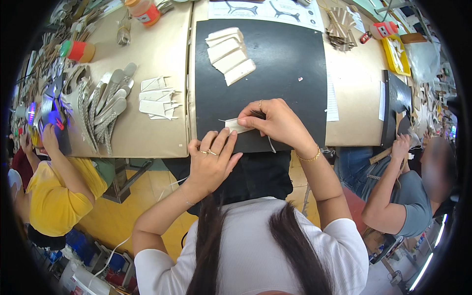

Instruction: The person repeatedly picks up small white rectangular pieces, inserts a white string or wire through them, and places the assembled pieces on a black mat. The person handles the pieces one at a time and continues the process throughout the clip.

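A small cream-white piece (238, 126) lies near the front edge of the black mat (290, 64). My left hand (212, 156) rests beside it, fingers stretched out, the fingertips touching its near left end. Over its right end is my right hand (280, 123), thumb and fingers pinched together at the piece's surface. Something dark (257, 114) shows under the right fingers; its kind is hidden. A thin pale strip (272, 144) sticks out below the right hand. Further back on the mat lies an overlapping row of several cream pieces (229, 55).
Left of the mat are more white strapped pieces (158, 98) and a heap of grey straps (110, 101). Jars with red labels (78, 51) stand behind. At the back right are a strip bundle (340, 29) and a yellow tray (396, 55). Co-workers sit on both sides.
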{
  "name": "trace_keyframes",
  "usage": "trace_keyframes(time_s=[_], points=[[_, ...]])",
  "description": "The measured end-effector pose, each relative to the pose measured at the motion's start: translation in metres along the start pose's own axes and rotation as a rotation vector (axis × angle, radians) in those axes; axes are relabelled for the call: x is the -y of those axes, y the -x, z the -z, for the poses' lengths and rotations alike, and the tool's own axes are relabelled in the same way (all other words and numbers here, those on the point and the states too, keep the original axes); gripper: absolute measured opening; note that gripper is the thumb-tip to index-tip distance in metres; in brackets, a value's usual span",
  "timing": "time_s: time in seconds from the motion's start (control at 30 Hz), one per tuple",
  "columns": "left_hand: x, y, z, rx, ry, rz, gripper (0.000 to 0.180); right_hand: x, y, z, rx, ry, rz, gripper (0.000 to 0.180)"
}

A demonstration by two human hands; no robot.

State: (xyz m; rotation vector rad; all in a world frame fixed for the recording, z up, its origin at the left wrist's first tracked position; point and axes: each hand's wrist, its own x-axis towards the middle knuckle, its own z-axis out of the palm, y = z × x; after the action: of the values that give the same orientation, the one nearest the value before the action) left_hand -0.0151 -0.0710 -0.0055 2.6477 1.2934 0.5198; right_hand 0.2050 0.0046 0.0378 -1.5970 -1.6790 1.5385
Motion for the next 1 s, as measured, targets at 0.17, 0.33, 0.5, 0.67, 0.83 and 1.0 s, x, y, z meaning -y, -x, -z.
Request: trace_keyframes(time_s=[0.17,0.33,0.5,0.67,0.83,1.0], points=[[-0.002,0.007,-0.009,0.010,-0.067,0.009,0.055,0.003,-0.018,-0.008,0.063,0.193,0.095,0.022],[-0.003,0.006,-0.008,0.020,-0.054,0.028,0.058,0.005,-0.024,-0.013,0.006,0.361,0.082,0.019],[-0.002,0.006,-0.007,0.027,-0.030,0.035,0.062,0.005,-0.027,-0.010,0.034,0.391,0.088,0.020],[-0.001,0.005,-0.007,0.028,-0.042,0.018,0.062,0.004,-0.028,-0.008,0.055,0.362,0.087,0.020],[-0.001,0.005,-0.008,0.027,-0.035,0.023,0.062,0.003,-0.030,-0.008,0.052,0.388,0.086,0.020],[-0.002,0.001,-0.004,0.038,-0.014,0.037,0.061,0.003,-0.030,-0.009,0.044,0.401,0.087,0.021]])
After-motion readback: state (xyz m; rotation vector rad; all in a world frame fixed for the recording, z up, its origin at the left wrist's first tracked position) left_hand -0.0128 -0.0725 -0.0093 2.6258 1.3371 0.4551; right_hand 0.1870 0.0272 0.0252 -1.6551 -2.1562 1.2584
